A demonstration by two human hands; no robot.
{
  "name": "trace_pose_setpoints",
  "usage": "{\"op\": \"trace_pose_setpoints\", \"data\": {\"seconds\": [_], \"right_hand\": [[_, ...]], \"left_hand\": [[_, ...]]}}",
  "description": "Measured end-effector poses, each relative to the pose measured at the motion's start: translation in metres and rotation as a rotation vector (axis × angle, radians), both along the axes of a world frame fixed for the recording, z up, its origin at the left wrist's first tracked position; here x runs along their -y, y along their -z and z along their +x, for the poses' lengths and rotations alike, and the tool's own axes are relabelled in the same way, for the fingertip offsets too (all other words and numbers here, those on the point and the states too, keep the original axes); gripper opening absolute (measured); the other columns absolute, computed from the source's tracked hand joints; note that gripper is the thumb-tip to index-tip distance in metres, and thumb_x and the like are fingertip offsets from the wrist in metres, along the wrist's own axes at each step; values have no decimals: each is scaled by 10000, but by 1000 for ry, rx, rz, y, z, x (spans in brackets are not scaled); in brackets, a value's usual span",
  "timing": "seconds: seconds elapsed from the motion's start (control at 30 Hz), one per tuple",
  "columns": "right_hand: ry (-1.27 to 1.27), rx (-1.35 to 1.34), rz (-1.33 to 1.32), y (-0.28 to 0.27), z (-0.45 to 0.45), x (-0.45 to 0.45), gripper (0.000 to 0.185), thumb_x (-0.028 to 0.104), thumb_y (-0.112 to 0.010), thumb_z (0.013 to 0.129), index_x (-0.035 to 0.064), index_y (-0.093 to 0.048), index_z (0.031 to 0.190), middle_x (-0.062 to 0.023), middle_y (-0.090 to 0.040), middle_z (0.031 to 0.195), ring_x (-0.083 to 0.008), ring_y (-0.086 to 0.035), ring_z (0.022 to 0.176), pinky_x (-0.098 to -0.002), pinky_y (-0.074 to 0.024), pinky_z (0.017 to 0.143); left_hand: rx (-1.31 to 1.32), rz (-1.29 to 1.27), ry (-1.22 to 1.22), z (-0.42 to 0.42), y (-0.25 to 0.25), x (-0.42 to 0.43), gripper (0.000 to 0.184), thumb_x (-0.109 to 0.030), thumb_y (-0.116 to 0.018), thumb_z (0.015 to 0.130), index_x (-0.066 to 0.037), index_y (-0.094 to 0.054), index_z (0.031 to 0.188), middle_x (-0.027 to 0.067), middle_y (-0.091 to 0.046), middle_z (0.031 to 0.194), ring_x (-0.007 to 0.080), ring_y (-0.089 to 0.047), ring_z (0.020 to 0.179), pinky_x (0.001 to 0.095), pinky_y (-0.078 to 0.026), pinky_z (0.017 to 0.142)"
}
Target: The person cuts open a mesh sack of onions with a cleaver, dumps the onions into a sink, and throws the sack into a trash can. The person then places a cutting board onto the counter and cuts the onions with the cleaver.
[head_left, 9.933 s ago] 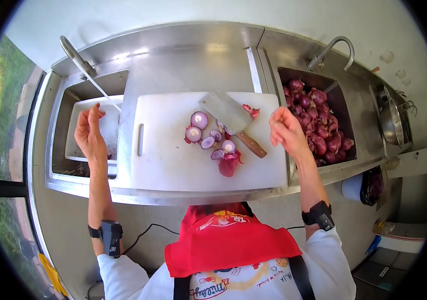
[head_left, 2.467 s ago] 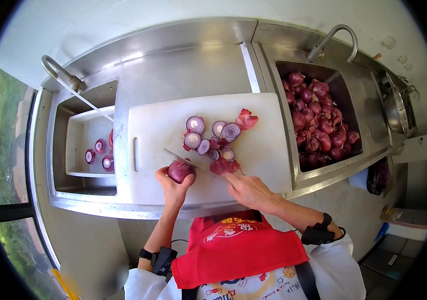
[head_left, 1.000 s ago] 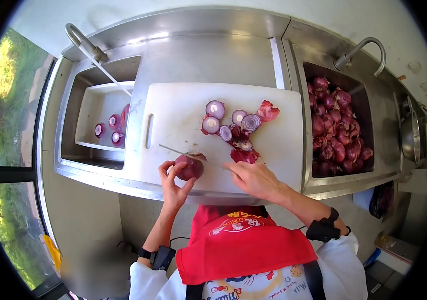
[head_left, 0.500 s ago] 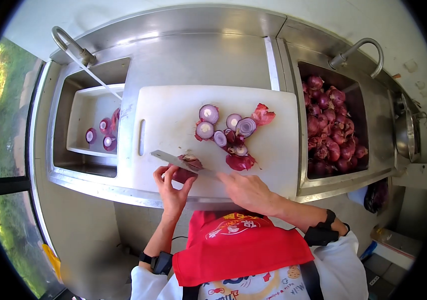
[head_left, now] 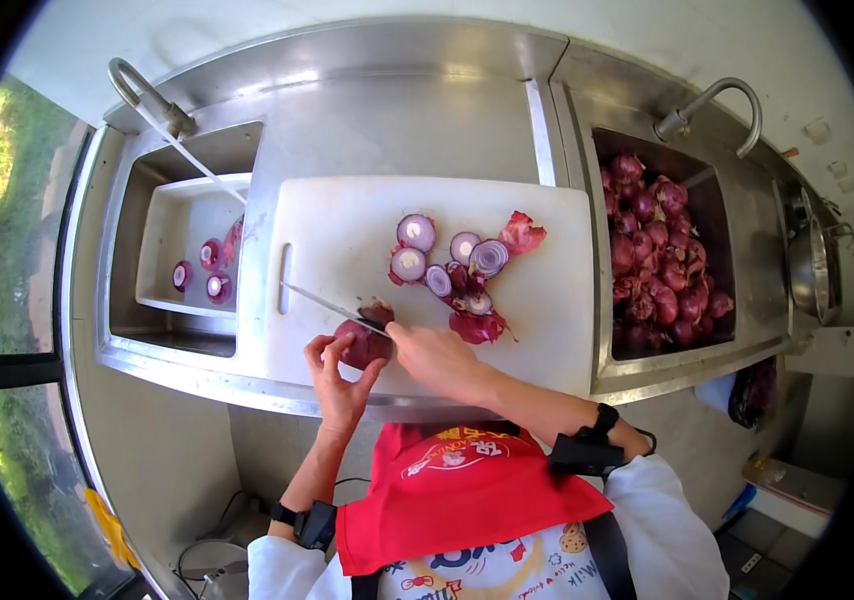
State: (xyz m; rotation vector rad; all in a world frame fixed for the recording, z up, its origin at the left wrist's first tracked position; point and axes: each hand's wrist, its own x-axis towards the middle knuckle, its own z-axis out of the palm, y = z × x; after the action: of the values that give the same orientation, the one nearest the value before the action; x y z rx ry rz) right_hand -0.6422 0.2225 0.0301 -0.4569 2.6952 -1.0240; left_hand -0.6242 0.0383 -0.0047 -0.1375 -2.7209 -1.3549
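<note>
My left hand [head_left: 343, 385] is closed around a red onion [head_left: 362, 350] near the front edge of the white cutting board [head_left: 327, 220]. A knife [head_left: 322, 301] is gripped in my right hand [head_left: 435, 357]. Its blade points to the upper left, seen nearly edge-on, and lies across the far side of the onion; whether it is inside the flesh I cannot tell. A small cut piece [head_left: 375, 308] with pale bits sits just beyond the blade. Farther right on the board are sliced onion ends [head_left: 416, 232], an onion cross-section [head_left: 489, 258] and loose red skins [head_left: 478, 326].
In the left sink, a white tub [head_left: 172, 215] holds several peeled onions [head_left: 211, 254] under a faucet hose [head_left: 187, 155]. Whole red onions [head_left: 662, 255] fill the right sink [head_left: 722, 215], below a second faucet [head_left: 712, 105]. A metal bowl [head_left: 809, 265] stands at the far right.
My right hand has moved left, closer to the onion. The knife tip has shifted left and up, and the blade has turned from showing its flat side to nearly edge-on. My left hand keeps its hold.
</note>
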Motion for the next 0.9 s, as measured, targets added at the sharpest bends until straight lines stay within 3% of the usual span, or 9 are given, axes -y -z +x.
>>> {"op": "trace_pose_setpoints", "data": {"seconds": [0.1, 0.23, 0.33, 0.43, 0.47, 0.57, 0.6, 0.73, 0.9], "right_hand": [[56, 30, -40, 12, 5, -2, 164, 78, -519, 814, 5, -464, 950, -210, -614, 719, -410, -604, 653, -495, -469, 559], [85, 189, 13, 2, 16, -25, 196, 98, -501, 830, 8, -470, 1001, -224, -608, 737, -420, -597, 690, -516, -455, 597], [168, 185, -27, 6, 23, -53, 242, 124, -483, 851, 3, -478, 1060, -231, -596, 747, -421, -585, 707, -518, -432, 608], [239, 56, -87, 14, 24, -69, 263, 125, -490, 856, -1, -487, 1087, -234, -592, 738, -416, -582, 685, -507, -434, 601], [250, 61, -89, 6, 24, -72, 268, 125, -490, 858, -3, -491, 1093, -228, -598, 750, -407, -588, 697, -503, -441, 611], [237, 44, -147, -12, 32, -74, 268, 141, -494, 867, -2, -508, 1093, -214, -611, 793, -389, -594, 718, -476, -458, 626], [224, -34, -184, -6, 38, -71, 266, 144, -493, 869, -3, -507, 1090, -212, -612, 801, -387, -594, 722, -471, -460, 626], [182, -101, -173, -8, 54, -64, 250, 145, -502, 872, 15, -508, 1087, -192, -612, 824, -373, -597, 742, -446, -469, 631], [218, -55, -330, -31, 58, -58, 295, 137, -503, 868, -21, -505, 1117, -234, -600, 870, -391, -601, 773, -439, -465, 655]], "left_hand": [[-116, -57, 28, 4, -2, -2, 585, -114, -832, 591, -107, -510, 1079, 158, -423, 1119, 324, -452, 1044, 410, -440, 843], [53, 180, -29, 16, 9, 11, 664, -116, -827, 575, -68, -448, 1118, 161, -400, 1145, 344, -433, 1065, 423, -417, 884], [147, 180, -73, 26, 1, 14, 723, -139, -809, 577, -39, -395, 1161, 169, -380, 1158, 339, -439, 1050, 411, -408, 910], [93, -145, 33, 28, 5, 18, 762, -152, -788, 586, -28, -350, 1196, 171, -358, 1154, 311, -445, 1037, 388, -413, 916], [107, -126, 32, 27, 6, 16, 773, -171, -794, 598, -15, -338, 1203, 162, -382, 1136, 271, -460, 1036, 361, -413, 920], [414, 549, -236, 13, 5, 3, 765, -197, -804, 614, 0, -340, 1189, 142, -420, 1116, 244, -471, 1028, 344, -412, 914], [378, 589, -298, 9, 7, -3, 788, -252, -834, 612, 12, -347, 1173, 142, -450, 1110, 233, -484, 1008, 335, -423, 882], [347, 270, -201, -4, 8, -10, 838, -330, -873, 567, 37, -378, 1134, 162, -485, 1062, 227, -511, 953, 330, -440, 831], [354, 265, -204, -7, 9, -8, 811, -328, -872, 565, 51, -398, 1103, 165, -509, 1021, 227, -530, 913, 329, -454, 805]]}}
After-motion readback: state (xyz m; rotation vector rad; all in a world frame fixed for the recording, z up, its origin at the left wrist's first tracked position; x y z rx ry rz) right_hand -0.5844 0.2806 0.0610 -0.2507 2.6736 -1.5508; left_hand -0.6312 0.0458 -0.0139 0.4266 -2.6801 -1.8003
